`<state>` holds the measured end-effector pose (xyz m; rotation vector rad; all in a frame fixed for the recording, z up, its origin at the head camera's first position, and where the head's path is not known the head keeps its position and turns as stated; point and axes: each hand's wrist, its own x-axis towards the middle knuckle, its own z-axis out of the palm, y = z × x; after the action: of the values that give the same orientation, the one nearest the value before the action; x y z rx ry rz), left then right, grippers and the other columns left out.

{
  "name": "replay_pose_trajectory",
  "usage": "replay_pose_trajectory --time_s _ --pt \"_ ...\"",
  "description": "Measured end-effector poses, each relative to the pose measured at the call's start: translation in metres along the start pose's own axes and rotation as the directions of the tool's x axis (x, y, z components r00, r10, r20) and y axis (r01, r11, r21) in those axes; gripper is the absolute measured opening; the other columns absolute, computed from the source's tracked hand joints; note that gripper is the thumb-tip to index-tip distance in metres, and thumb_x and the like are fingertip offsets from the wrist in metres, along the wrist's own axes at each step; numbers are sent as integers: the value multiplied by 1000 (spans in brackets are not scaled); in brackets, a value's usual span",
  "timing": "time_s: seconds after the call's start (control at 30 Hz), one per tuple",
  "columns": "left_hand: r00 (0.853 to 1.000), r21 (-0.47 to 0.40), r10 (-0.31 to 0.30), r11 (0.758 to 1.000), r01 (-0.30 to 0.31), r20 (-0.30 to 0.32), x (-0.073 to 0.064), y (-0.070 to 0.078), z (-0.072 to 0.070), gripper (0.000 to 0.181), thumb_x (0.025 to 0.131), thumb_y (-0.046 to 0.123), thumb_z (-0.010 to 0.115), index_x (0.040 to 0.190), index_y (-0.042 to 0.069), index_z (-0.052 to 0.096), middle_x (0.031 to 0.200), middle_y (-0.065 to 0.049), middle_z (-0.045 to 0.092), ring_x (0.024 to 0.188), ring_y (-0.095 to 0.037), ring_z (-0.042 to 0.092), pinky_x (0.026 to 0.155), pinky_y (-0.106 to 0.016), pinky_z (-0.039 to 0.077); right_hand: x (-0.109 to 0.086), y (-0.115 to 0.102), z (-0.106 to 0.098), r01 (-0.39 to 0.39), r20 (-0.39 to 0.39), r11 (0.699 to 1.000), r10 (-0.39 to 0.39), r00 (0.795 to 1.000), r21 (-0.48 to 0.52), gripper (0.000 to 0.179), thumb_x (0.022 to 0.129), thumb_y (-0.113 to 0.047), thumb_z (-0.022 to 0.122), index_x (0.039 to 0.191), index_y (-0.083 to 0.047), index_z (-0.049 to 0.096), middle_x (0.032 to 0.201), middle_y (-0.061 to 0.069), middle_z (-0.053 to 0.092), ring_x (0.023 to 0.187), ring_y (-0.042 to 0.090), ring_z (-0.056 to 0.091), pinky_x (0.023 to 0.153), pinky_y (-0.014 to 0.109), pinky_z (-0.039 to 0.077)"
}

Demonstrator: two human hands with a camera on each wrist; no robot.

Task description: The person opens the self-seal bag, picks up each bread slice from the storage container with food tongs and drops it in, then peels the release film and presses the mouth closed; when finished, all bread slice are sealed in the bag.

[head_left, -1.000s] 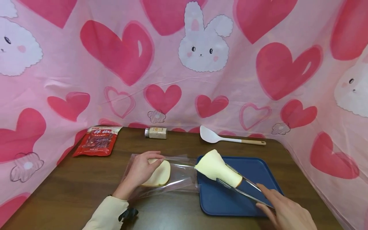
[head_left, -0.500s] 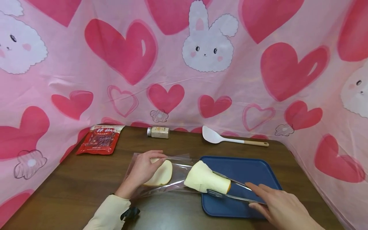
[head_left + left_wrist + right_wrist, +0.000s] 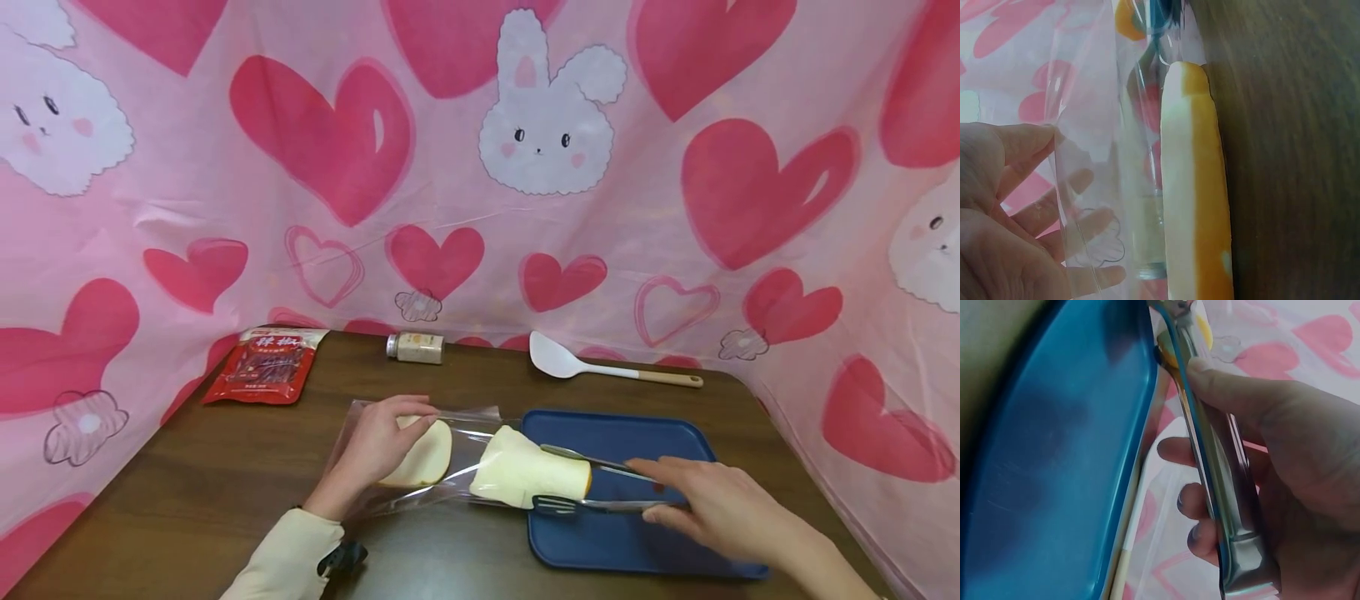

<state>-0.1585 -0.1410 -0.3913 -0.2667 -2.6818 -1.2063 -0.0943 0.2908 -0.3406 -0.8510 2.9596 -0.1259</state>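
Observation:
My left hand (image 3: 393,437) pinches the upper film of a clear plastic bag (image 3: 468,450) between thumb and forefinger; the left wrist view shows the fingertips on the film (image 3: 1088,156). Inside the bag lies a pale bread slice (image 3: 426,457) with a golden crust (image 3: 1210,187), partly behind my hand. My right hand (image 3: 716,504) grips metal tongs (image 3: 1225,487), whose dark slotted tips hold a second, curled bread slice (image 3: 525,468). That slice's wide end is at the bag's right end; its narrow end is over the tray's left side. Whether it is inside the bag I cannot tell.
A blue tray (image 3: 637,542) lies under the tongs at the right. Along the back are a red packet (image 3: 266,367), a seasoning jar (image 3: 416,347) and a white spatula with a wooden handle (image 3: 555,357). A pink heart-print cloth (image 3: 450,192) hangs behind the table.
My right hand has brought the tongs and their bread slice leftward and lower, from over the tray to the bag's right end. My left hand keeps its pinch on the film.

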Motion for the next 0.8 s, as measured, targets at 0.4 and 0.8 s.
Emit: replay_pose_trajectory --time_s 0.4,0.8 --pt "998 -8 52 999 -53 -25 0 -2 6 10 97 13 76 103 12 84 124 -12 78 122 -35 72 109 -57 52 28 10 -2 117 2 989 -117 993 91 57 97 -52 72 146 -25 62 108 -12 72 87 0 59 66 27 51" --pt "998 3 59 998 -59 -28 -1 -3 9 12 99 12 73 105 11 83 123 -10 79 122 -34 72 108 -56 53 45 7 1 135 -12 987 -135 991 89 60 100 -54 66 152 -27 56 124 -5 74 103 12 72 82 40 62"
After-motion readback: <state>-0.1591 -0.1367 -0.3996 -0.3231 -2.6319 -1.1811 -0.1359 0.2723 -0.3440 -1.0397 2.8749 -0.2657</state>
